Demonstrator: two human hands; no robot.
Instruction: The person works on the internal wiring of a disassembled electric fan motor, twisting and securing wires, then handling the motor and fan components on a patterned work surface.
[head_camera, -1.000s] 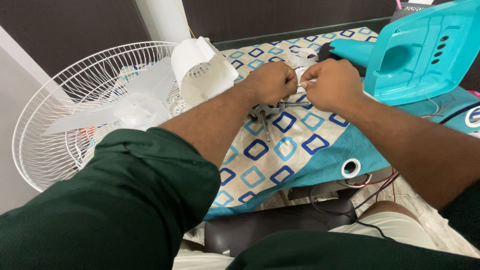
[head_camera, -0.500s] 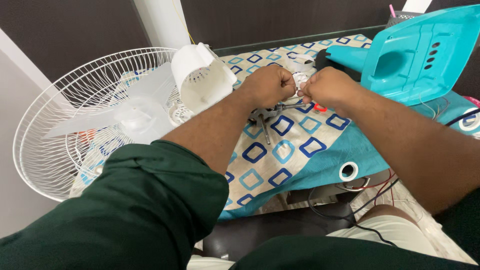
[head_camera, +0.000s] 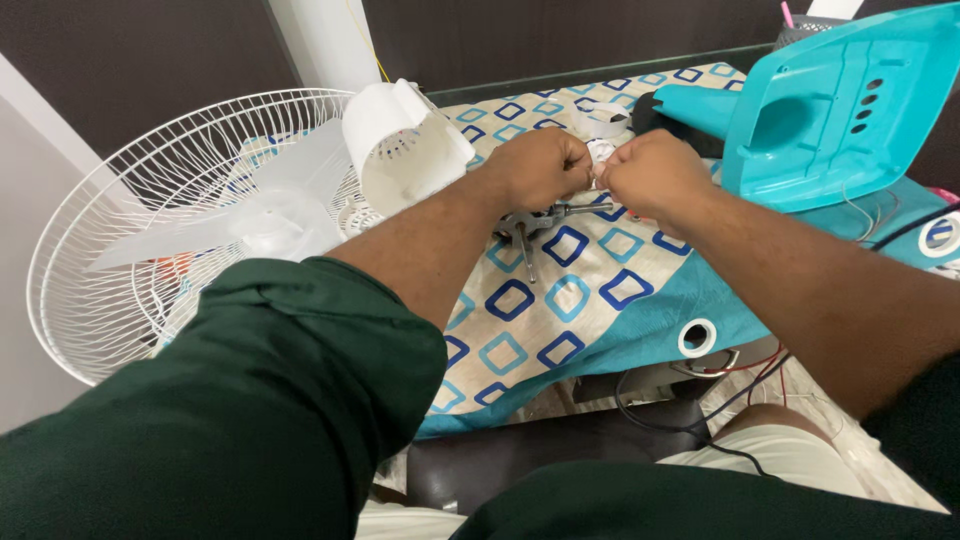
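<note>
Small white part (head_camera: 600, 152), pinched between my two hands, sits above the far middle of the patterned cloth (head_camera: 560, 300); I cannot tell its shape or which way it points, since my fingers cover most of it. My left hand (head_camera: 540, 165) is clenched with its fingertips grasping the part's left side, and my right hand (head_camera: 650, 172) is curled the same way on its right side, knuckles nearly touching. Just below the hands lies a metal motor piece (head_camera: 530, 225) with a thin shaft, its long axis running toward me. Left of my forearm stands a white housing (head_camera: 405, 145), touching the white fan cage (head_camera: 170, 230) that fills the left edge. A teal cover (head_camera: 840, 110) crowds the right. Open cloth lies nearer me, ending at its teal hem.
</note>
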